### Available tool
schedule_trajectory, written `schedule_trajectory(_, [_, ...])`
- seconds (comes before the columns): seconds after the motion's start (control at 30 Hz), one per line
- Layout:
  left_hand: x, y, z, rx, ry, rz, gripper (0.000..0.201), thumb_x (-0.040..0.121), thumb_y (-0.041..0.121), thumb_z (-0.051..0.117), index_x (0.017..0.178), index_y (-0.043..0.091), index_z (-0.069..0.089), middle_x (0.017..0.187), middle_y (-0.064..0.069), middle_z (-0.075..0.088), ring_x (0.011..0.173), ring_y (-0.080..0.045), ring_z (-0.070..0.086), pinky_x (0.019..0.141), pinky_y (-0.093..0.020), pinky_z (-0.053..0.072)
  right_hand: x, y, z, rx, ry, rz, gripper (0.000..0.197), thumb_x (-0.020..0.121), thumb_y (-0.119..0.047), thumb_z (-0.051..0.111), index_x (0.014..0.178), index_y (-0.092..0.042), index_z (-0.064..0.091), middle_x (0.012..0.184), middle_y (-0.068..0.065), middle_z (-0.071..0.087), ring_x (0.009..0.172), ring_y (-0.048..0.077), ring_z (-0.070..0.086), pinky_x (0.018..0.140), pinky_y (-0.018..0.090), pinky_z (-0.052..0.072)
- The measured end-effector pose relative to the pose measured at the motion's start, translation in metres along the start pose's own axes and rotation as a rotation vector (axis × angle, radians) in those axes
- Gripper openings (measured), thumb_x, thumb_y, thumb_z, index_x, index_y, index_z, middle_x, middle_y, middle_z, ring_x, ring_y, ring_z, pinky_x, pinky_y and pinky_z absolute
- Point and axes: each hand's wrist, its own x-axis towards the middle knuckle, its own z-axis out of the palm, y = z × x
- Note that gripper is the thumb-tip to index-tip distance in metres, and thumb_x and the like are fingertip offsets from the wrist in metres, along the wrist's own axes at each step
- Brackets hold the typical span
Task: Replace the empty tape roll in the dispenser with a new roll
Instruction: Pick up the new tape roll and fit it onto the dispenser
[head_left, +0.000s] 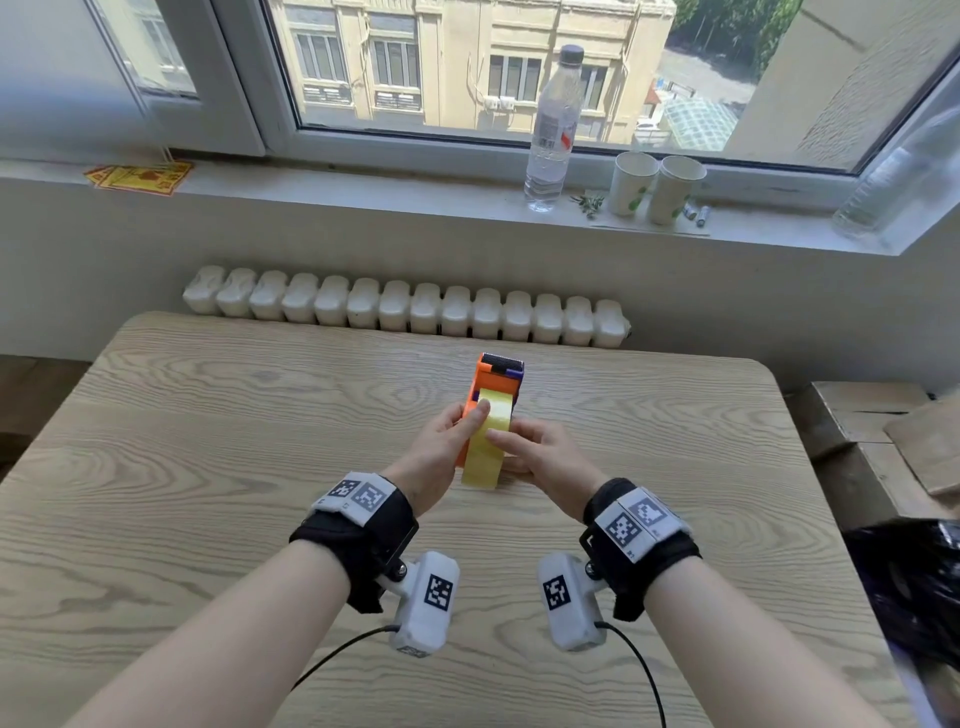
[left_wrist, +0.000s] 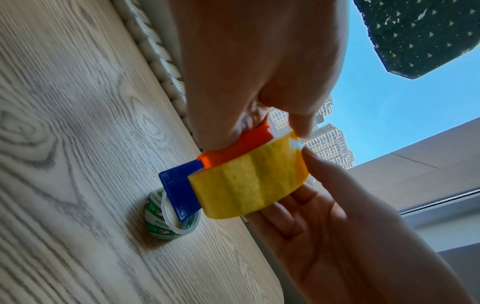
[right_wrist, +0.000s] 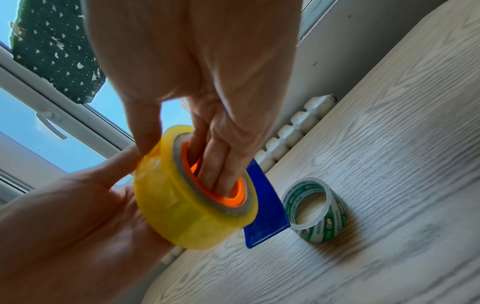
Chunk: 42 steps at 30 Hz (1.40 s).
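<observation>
Left hand: fingers hold the orange plastic tape dispenser, thumb on the roll.
New roll: full yellow tape roll, seated on the dispenser's orange hub, above the pale wood-grain surface.
Right hand: fingers inside the hub, thumb on the roll.
Empty roll: green-printed cardboard core, lying on the surface just beside the dispenser's blue blade.

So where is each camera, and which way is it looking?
Head: worn on the head, looking down at the table; both forearms, left hand and right hand show.
Left wrist: looks along the left hand at the yellow roll.
Right wrist: looks along the right hand's fingers inside the roll.
Both wrist views share the empty roll.
</observation>
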Motion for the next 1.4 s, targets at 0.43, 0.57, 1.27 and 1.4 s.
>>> schedule_trajectory(0.43, [0.000, -0.006, 0.002, -0.029, -0.021, -0.051, 0.037, 0.087, 0.010, 0.056, 0.121, -0.004, 0.049, 0.101, -0.014, 0.063, 0.083, -0.021, 0.064, 0.069, -0.031, 0.054, 0.006, 0.001, -0.002, 0.066, 0.088, 0.057, 0.044, 0.094, -0.029, 0.048, 0.102, 0.011, 0.063, 0.102, 0.025, 0.067, 0.076, 0.023, 0.069, 0.069, 0.031, 0.059])
schedule_trajectory(0.57, [0.000, -0.005, 0.001, -0.018, -0.031, -0.037, 0.034, 0.087, 0.013, 0.056, 0.118, 0.000, 0.053, 0.098, -0.010, 0.066, 0.083, -0.019, 0.065, 0.069, -0.031, 0.055, 0.004, 0.000, -0.009, 0.065, 0.022, 0.055, 0.039, 0.092, -0.025, 0.052, 0.113, 0.007, 0.060, 0.117, 0.027, 0.063, 0.100, 0.037, 0.065, 0.083, 0.038, 0.056])
schedule_trajectory(1.27, [0.001, 0.000, -0.007, -0.052, -0.119, -0.033, 0.033, 0.077, 0.001, 0.063, 0.108, 0.009, 0.056, 0.100, -0.011, 0.065, 0.088, -0.020, 0.065, 0.076, -0.030, 0.056, -0.003, -0.004, -0.014, 0.065, -0.073, 0.011, 0.033, 0.089, -0.013, 0.056, 0.119, 0.001, 0.059, 0.120, 0.023, 0.064, 0.105, 0.034, 0.064, 0.084, 0.032, 0.057])
schedule_trajectory(1.4, [0.000, 0.002, -0.008, -0.030, -0.131, -0.029, 0.030, 0.083, -0.003, 0.056, 0.111, 0.007, 0.055, 0.101, -0.012, 0.063, 0.090, -0.022, 0.063, 0.073, -0.028, 0.056, -0.004, -0.006, -0.015, 0.049, -0.075, 0.016, 0.033, 0.088, -0.014, 0.058, 0.118, 0.000, 0.060, 0.118, 0.022, 0.065, 0.104, 0.031, 0.065, 0.083, 0.030, 0.057])
